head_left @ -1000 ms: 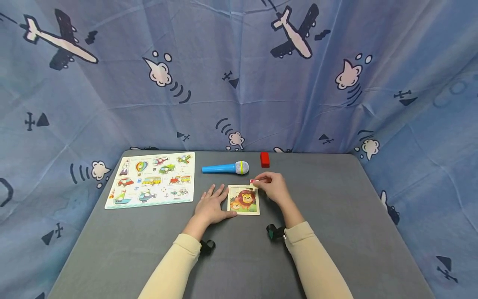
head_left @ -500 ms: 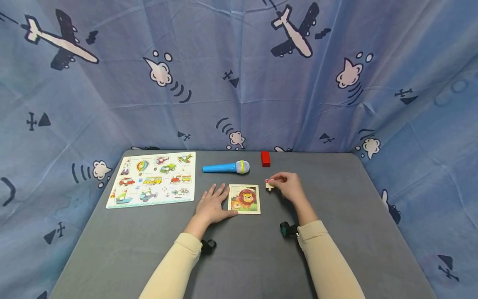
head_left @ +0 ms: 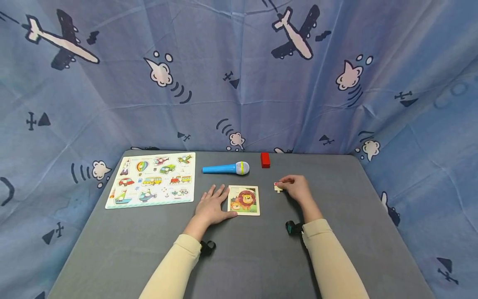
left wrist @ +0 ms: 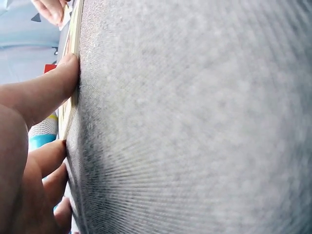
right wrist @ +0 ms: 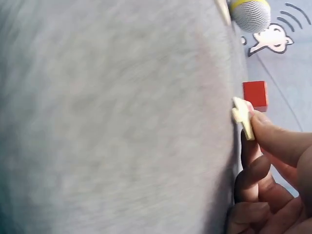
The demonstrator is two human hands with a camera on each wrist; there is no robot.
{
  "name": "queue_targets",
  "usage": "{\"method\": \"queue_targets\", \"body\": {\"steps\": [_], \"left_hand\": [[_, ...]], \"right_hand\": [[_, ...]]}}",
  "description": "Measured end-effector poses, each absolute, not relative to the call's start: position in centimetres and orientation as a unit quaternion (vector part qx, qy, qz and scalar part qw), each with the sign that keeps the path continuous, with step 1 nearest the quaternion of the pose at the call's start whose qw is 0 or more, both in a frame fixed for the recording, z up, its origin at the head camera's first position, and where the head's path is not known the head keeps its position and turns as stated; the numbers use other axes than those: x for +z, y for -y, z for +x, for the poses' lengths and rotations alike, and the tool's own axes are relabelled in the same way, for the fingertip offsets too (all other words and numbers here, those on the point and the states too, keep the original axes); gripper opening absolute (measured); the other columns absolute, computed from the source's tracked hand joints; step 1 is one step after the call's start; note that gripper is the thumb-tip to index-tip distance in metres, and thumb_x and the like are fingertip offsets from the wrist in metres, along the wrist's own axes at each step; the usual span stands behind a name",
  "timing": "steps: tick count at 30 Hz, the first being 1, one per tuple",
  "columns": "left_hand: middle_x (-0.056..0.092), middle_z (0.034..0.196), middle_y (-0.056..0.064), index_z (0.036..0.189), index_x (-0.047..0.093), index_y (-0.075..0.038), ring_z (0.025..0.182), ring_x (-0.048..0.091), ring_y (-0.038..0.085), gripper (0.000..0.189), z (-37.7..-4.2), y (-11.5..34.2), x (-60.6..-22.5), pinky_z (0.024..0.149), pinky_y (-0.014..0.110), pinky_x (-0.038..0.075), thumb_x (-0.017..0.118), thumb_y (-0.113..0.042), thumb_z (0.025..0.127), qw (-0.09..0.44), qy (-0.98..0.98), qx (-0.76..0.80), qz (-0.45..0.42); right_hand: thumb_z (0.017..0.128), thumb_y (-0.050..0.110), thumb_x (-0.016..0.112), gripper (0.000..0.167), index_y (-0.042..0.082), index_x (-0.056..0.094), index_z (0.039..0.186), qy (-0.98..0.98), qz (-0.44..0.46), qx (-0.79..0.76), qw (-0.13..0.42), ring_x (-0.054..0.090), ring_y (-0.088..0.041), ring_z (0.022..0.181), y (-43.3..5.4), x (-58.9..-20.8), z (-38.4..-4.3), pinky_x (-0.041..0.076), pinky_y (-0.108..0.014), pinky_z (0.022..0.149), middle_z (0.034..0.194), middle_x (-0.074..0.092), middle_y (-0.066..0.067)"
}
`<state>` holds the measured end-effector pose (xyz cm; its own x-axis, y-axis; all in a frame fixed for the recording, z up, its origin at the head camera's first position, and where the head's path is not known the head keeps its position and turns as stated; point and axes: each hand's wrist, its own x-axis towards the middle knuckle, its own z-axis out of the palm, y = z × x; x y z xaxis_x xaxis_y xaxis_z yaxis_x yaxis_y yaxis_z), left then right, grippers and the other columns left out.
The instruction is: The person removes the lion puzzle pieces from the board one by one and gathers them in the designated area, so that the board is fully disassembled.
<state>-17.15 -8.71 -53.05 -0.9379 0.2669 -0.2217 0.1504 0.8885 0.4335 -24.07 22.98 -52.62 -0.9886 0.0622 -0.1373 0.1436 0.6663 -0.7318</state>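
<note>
We found most of the lion puzzle (head_left: 244, 201) filled: it lay flat on the table (head_left: 239, 270), lions showing, between the two hands. One puzzle piece (head_left: 278, 187) was out, to the puzzle's right and well apart from it, so by our judgement seating that piece was what remained. From above, the slots were too small for us to tell whether others were missing.

The right hand (head_left: 298, 189) pinched the piece between thumb and finger, its other fingers curled. The left hand (head_left: 212, 208) lay spread wide beside the puzzle, its thumb touching the near edge.

Only the head view gave us the puzzle's picture and the whole picture board (head_left: 151, 180). The left wrist view showed the puzzle's frame edge-on, with the thumb against it. The right wrist view showed the piece's thickness and its knob, with the red block (right wrist: 256, 95) and microphone (right wrist: 252, 14) beyond.
</note>
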Motion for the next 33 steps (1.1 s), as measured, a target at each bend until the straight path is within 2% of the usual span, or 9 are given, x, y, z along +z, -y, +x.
{"method": "queue_targets", "body": {"steps": [6,11,23,33], "left_hand": [[0.023,0.168,0.0,0.16,0.032,-0.022,0.157,0.01,0.031,0.095,-17.1,8.7,-52.8,0.126,0.053,0.014,0.07,-0.064,0.084,0.14,-0.962,0.209,0.104],[0.023,0.168,0.0,0.16,0.032,-0.022,0.157,0.01,0.031,0.095,-17.1,8.6,-52.7,0.126,0.053,0.014,0.071,-0.064,0.084,0.14,-0.962,0.21,0.104],[0.025,0.168,0.001,0.159,0.033,-0.021,0.157,0.012,0.032,0.095,-16.9,8.6,-52.7,0.126,0.054,0.015,0.072,-0.063,0.083,0.139,-0.962,0.214,0.101],[0.024,0.168,0.001,0.16,0.033,-0.021,0.157,0.011,0.031,0.095,-16.9,8.5,-52.8,0.126,0.054,0.015,0.072,-0.063,0.083,0.14,-0.962,0.213,0.101]], "right_hand": [[0.088,0.025,0.079,0.024,0.004,0.076,0.099,-0.923,0.053,-0.38,0.031,0.06,-0.027,0.087,-23.0,-53.3,-24.2,0.042,-0.036,0.082,0.091,0.073,-0.012],[0.088,0.026,0.08,0.026,0.004,0.075,0.102,-0.922,0.054,-0.383,0.029,0.06,-0.025,0.084,-22.9,-53.2,-24.3,0.043,-0.033,0.074,0.09,0.072,-0.011],[0.094,0.025,0.074,0.029,0.006,0.073,0.115,-0.906,0.026,-0.42,0.037,0.066,-0.026,0.093,-21.4,-51.0,-23.3,0.052,-0.03,0.07,0.109,0.073,-0.015],[0.094,0.028,0.074,0.028,0.009,0.073,0.114,-0.903,0.002,-0.428,0.035,0.065,-0.019,0.075,-18.8,-49.9,-22.3,0.052,-0.031,0.061,0.098,0.073,-0.009]]}}
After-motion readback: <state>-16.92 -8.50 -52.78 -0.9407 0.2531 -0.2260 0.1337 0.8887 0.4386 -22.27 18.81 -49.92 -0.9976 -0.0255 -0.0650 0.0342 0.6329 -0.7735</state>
